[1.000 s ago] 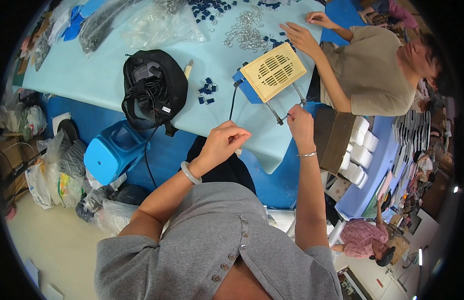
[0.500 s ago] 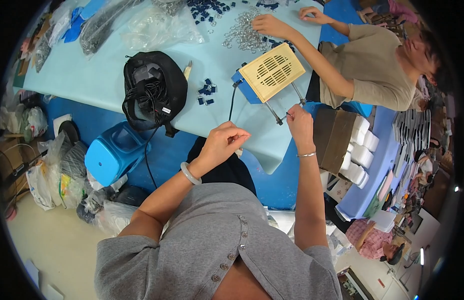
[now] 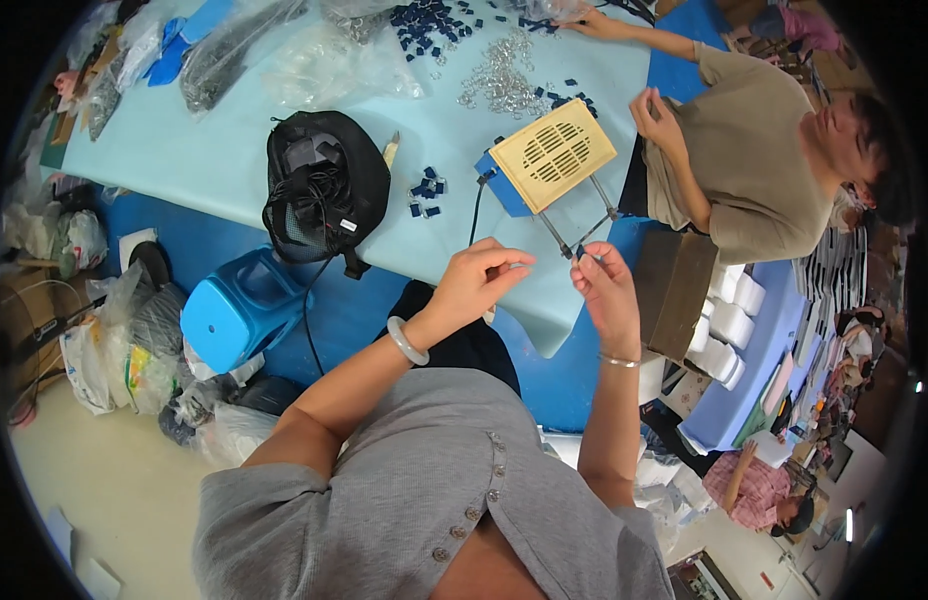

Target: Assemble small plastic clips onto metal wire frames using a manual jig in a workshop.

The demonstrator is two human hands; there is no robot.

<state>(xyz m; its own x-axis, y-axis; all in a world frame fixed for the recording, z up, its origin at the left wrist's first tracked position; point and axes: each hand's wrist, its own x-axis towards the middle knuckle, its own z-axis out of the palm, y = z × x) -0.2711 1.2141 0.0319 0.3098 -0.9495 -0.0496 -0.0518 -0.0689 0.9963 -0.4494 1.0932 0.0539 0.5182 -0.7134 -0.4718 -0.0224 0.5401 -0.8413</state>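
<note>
Above the near edge of the tabletop (image 3: 214, 170), the left hand (image 3: 479, 283) is held with thumb and forefinger close to each other; whether something is pinched there cannot be told. By the near right corner, a small dark piece (image 3: 580, 252) is clamped between the fingertips of the right hand (image 3: 610, 295). It is held just beside the metal frame (image 3: 556, 238) of the blue box with a yellow grille (image 3: 554, 157); contact cannot be confirmed. Farther in, a small group of dark blue pieces (image 3: 427, 193) is placed between this box and the black bag (image 3: 329, 190). Toward the far edge, metal rings (image 3: 504, 75) and many loose blue pieces (image 3: 429, 28) are spread. As a judgement, one piece is being worked on and is not yet finished; the small group may be already handled, while the far heaps seem to be left.
</note>
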